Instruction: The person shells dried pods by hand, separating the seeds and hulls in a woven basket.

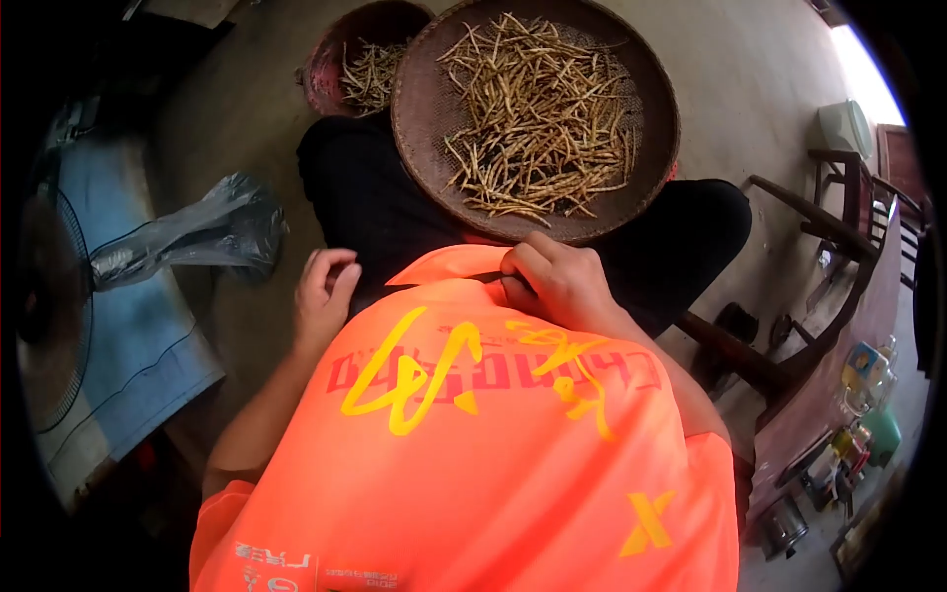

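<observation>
My right hand is closed at the hem of my orange shirt, its fingers curled around the fabric's edge. To the left, my left hand rests beside the shirt over my dark trousers, its fingers bent and thumb apart, holding nothing visible. Beyond my hands, a round woven tray lies tilted across my legs. Dry yellowish-brown pods are spread over it. Neither hand touches the tray or the pods.
Behind the tray at left is a reddish basket with more pods. A fan and a grey plastic bag are at the left. Wooden chairs, a pale bucket and a cluttered table stand at the right.
</observation>
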{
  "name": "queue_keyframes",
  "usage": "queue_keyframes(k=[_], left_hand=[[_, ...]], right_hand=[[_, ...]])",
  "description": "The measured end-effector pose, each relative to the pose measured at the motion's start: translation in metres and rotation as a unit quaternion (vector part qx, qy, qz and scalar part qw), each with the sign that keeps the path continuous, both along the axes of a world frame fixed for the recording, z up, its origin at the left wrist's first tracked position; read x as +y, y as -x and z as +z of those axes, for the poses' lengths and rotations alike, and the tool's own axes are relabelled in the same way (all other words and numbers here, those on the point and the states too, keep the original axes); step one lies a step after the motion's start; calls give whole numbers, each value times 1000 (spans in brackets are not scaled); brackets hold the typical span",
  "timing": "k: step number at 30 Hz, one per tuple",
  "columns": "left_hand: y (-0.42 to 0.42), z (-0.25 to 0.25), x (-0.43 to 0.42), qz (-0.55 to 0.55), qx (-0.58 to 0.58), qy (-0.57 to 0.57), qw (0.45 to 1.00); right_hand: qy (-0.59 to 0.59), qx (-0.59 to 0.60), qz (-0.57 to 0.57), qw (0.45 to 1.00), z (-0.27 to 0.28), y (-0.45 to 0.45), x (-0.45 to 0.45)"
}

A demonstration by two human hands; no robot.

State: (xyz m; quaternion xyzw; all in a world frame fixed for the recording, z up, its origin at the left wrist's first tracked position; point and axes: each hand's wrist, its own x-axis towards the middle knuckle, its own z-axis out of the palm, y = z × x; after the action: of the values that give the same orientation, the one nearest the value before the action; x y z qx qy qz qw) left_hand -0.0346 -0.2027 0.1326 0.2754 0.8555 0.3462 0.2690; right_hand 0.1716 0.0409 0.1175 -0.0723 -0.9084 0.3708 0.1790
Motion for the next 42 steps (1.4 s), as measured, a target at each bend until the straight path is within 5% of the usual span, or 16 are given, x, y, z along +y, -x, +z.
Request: queue_keyframes(k=[1, 4, 6, 9, 13, 18, 23, 25, 28, 29, 32, 34, 37, 38, 40, 42], left_hand=[[-1, 15, 23, -76, 77, -35, 993], [-9, 14, 61, -94, -258, -28, 961], [-6, 2, 83, -270, -222, 15, 937], [-8, 12, 114, -319, -340, 82, 881], [-11, 2, 130, -281, -460, 92, 837], [-8, -14, 133, -112, -686, 118, 709], [-12, -7, 142, -143, -682, 107, 709], [-11, -6, 143, -155, -666, 91, 724], [-11, -10, 138, -180, -635, 75, 748], [-11, -10, 137, -196, -614, 74, 761], [-12, -9, 133, -226, -569, 30, 790], [-14, -6, 131, -240, -543, -12, 805], [-14, 0, 129, -210, -548, -22, 809], [-15, -1, 128, -210, -548, -23, 809], [-14, -4, 128, -199, -565, -45, 799], [-10, -5, 128, -227, -554, -21, 801]], right_hand=[[7, 28, -37, 999, -1, 1, -4], [5, 54, -78, 995, -5, 3, -14], [9, 69, -77, 995, -6, 1, -16], [21, 83, -83, 993, -5, -2, -15], [34, 85, -85, 992, -10, -4, -14], [95, 58, -45, 993, -14, -7, -8], [309, -89, -29, 946, 9, -11, 1], [614, -158, -79, 769, 9, -8, 9], [527, -202, 27, 825, 19, -2, 25], [554, -293, 34, 778, 32, 2, 32], [530, -331, 50, 779, 24, 9, 29], [480, -210, 78, 849, -2, 6, 22], [661, -391, -11, 641, 23, 21, 28], [660, -391, -11, 641, 17, 23, 22], [810, -256, -19, 527, 2, 24, 10], [807, -258, -25, 531, 7, 25, 13]])
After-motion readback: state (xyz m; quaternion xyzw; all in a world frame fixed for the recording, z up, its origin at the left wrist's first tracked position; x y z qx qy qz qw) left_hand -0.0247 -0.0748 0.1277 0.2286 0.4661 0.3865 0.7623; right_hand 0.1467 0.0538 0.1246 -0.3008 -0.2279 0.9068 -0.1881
